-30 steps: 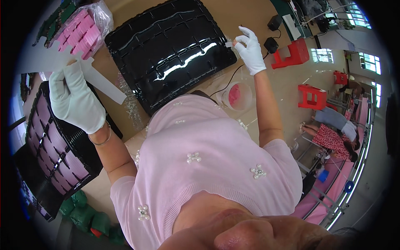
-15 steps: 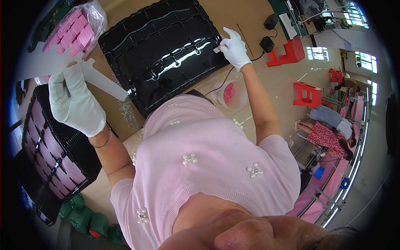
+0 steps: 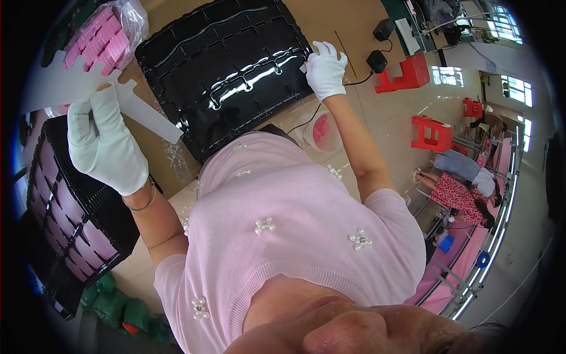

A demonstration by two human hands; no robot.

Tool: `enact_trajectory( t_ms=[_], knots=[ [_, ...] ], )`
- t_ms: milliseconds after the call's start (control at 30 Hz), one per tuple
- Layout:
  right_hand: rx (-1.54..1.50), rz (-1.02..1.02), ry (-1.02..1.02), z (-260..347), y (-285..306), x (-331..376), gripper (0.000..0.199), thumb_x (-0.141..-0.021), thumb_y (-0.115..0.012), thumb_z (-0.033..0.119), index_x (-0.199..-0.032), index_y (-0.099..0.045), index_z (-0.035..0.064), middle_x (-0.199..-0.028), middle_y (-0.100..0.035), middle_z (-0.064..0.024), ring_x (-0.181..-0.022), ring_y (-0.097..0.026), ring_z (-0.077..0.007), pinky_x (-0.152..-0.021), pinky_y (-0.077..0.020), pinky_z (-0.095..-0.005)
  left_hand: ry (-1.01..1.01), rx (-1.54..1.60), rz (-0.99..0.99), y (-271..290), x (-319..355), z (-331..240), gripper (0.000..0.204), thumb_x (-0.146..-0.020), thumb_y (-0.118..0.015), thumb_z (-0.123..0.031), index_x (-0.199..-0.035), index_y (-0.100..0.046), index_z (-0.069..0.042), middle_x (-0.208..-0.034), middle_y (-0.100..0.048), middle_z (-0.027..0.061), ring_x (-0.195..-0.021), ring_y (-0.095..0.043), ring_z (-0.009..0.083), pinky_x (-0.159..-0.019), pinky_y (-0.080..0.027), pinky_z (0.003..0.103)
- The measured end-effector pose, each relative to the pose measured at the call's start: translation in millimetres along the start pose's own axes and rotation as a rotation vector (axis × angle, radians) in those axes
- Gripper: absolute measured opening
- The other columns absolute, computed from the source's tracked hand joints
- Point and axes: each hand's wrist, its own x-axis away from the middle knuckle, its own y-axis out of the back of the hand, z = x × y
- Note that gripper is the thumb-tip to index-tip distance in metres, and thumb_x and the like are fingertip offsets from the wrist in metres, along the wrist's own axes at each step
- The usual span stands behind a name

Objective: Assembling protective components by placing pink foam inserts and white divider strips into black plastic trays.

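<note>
Both hands wear white gloves. My left hand is closed on a translucent white plastic sheet with a notched edge, pinched between thumb and fingers. One strip of it reaches toward the near left corner of a glossy black plastic tray lined with ridges and slots. At that tray's right edge, my right hand has its fingers curled. A small pale bit shows by its thumb, too little to name. Below my left hand stand black trays holding rows of pale pink pieces.
A clear bag of pink pieces lies at the upper left. Beyond my right forearm are a white bucket with pink bits, a black adapter with cable, and red stools. Green bundles sit lower left; other people are far right.
My right hand has shifted slightly left and down, its fingers now more curled against the tray's edge. The pale bit it pinched shows less. My left hand keeps the plastic sheet nearly still.
</note>
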Motion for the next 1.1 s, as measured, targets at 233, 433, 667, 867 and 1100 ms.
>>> enact_trajectory(
  t_ms=[233, 433, 667, 867, 1100],
  knots=[
    [-0.08, 0.03, 0.044, -10, -1, 3, 0.012, -0.078, -0.064, 0.016, -0.087, -0.07, 0.0093, -0.128, -0.057, -0.005, -0.122, -0.047, -0.0244, -0.098, -0.0303, -0.0563, 0.008, 0.043, -0.025, -1, -1, -1, 0.017, -0.09, -0.064, -0.002, -0.104, -0.065, 0.007, -0.095, -0.068, 0.0075, -0.082, -0.062, 0.0113, -0.079, -0.052, 0.024],
    [-0.089, 0.065, 0.056, -15, -4, 1, 0.014, -0.08, -0.063, 0.016, -0.089, -0.071, 0.0101, -0.128, -0.056, -0.0033, -0.123, -0.046, -0.0231, -0.098, -0.0304, -0.0571, -0.018, -0.023, 0.015, 0, -4, -1, 0.019, -0.09, -0.063, -0.001, -0.107, -0.065, 0.007, -0.097, -0.068, 0.0083, -0.084, -0.062, 0.0117, -0.081, -0.052, 0.025],
    [-0.107, 0.094, 0.065, -14, 3, -3, 0.012, -0.08, -0.063, 0.015, -0.085, -0.072, 0.0102, -0.128, -0.057, -0.0037, -0.123, -0.047, -0.023, -0.098, -0.0295, -0.0557, -0.014, -0.04, 0.016, 0, -5, -3, 0.021, -0.09, -0.064, -0.001, -0.109, -0.065, 0.006, -0.097, -0.068, 0.0078, -0.086, -0.061, 0.0107, -0.082, -0.051, 0.024],
    [-0.145, 0.017, -0.006, -9, -1, 1, 0.011, -0.078, -0.067, 0.017, -0.083, -0.07, 0.0083, -0.124, -0.059, -0.007, -0.118, -0.051, -0.0266, -0.098, -0.0314, -0.0471, -0.01, -0.149, 0.024, -2, -8, -10, 0.018, -0.089, -0.066, -0.002, -0.105, -0.065, 0.005, -0.093, -0.068, 0.0056, -0.081, -0.059, 0.0089, -0.078, -0.048, 0.023],
    [-0.137, -0.013, -0.048, 0, -2, 0, 0.009, -0.077, -0.069, 0.017, -0.08, -0.068, 0.0083, -0.122, -0.059, -0.0067, -0.117, -0.05, -0.0271, -0.099, -0.0296, -0.0487, -0.013, 0.007, -0.057, -10, -7, -12, 0.008, -0.088, -0.068, -0.002, -0.094, -0.066, 0.003, -0.082, -0.064, -0.0004, -0.072, -0.054, 0.005, -0.07, -0.046, 0.02]
  ],
)
